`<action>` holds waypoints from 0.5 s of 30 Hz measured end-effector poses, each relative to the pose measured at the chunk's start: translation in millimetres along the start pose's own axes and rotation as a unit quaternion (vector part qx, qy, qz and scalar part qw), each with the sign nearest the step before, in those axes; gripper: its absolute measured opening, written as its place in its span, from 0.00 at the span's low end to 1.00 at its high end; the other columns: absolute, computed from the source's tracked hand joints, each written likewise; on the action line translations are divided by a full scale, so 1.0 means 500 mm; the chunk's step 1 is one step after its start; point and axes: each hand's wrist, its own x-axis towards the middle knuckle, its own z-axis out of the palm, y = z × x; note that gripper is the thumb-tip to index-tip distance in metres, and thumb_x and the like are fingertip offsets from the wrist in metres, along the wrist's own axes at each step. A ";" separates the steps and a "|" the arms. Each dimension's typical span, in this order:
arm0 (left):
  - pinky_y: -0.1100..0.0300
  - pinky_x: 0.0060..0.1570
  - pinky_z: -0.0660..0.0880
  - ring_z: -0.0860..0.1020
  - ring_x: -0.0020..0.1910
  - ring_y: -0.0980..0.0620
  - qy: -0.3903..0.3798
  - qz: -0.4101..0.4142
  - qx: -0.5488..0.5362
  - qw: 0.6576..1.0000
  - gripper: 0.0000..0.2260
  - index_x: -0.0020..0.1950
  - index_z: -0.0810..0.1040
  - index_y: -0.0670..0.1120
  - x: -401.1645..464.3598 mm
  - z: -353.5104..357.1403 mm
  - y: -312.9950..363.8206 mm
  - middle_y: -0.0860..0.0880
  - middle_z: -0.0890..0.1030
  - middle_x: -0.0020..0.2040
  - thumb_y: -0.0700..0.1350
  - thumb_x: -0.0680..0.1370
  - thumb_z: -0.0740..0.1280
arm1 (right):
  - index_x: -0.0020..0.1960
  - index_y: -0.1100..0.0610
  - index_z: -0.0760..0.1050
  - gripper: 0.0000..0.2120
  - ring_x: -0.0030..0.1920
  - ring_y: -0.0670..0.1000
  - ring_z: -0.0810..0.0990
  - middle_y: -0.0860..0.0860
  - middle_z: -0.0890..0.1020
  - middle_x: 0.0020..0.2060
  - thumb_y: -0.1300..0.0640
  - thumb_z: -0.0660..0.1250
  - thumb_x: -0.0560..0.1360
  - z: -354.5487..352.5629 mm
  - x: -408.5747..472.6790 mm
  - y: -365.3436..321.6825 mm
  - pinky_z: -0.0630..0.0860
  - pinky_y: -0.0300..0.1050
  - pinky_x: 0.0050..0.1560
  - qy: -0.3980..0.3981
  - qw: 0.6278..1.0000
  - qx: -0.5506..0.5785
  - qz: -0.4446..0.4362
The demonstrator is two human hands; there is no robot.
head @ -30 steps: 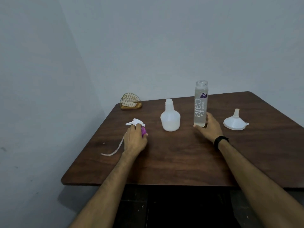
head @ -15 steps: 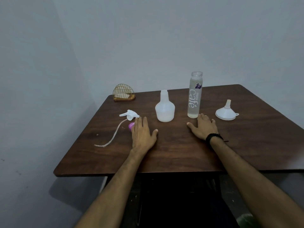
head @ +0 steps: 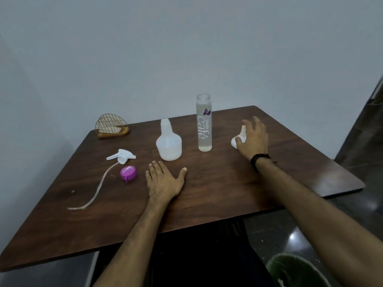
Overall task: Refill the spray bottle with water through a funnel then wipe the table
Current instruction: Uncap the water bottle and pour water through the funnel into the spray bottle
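A white spray bottle [head: 169,145] stands uncapped near the middle of the dark wooden table [head: 217,195]. To its right stands a tall clear water bottle [head: 204,125], uncapped, with "café" printed on it. Left of the spray bottle lies the white trigger head [head: 121,155] with its long tube, and a purple cap [head: 129,173] beside it. My left hand [head: 164,180] rests flat on the table, fingers apart, just in front of the spray bottle. My right hand [head: 253,138] hovers over the white funnel [head: 238,140], fingers spread and touching it, hiding most of it.
A gold wire napkin holder [head: 112,126] on a wooden base sits at the back left corner. Walls close in behind and to the left. The table's right edge drops to a glossy dark floor, and a green object [head: 294,270] lies below at bottom right.
My right hand has moved from beside the water bottle rightward onto the funnel. My left hand has slid right off the purple cap, which now lies uncovered.
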 end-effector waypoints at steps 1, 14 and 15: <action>0.47 0.78 0.41 0.44 0.81 0.42 -0.001 -0.001 0.005 1.000 0.46 0.81 0.46 0.37 0.001 0.000 0.000 0.38 0.46 0.82 0.72 0.77 0.46 | 0.74 0.52 0.66 0.30 0.75 0.60 0.61 0.58 0.60 0.77 0.53 0.70 0.74 -0.001 0.020 0.012 0.66 0.58 0.68 -0.042 0.999 -0.002 0.011; 0.45 0.78 0.41 0.42 0.81 0.45 -0.020 0.005 0.013 1.000 0.49 0.81 0.45 0.39 0.010 -0.016 -0.012 0.41 0.44 0.82 0.75 0.75 0.46 | 0.54 0.50 0.74 0.06 0.49 0.53 0.76 0.53 0.80 0.47 0.55 0.66 0.78 0.027 -0.023 -0.007 0.70 0.43 0.44 -0.064 0.992 0.101 -0.045; 0.45 0.78 0.41 0.42 0.81 0.45 -0.021 0.006 0.010 1.000 0.50 0.81 0.46 0.39 0.012 -0.017 -0.014 0.41 0.44 0.82 0.76 0.74 0.46 | 0.51 0.50 0.75 0.04 0.46 0.52 0.77 0.50 0.81 0.45 0.57 0.66 0.77 0.027 -0.039 -0.014 0.70 0.43 0.43 -0.046 0.990 0.125 -0.055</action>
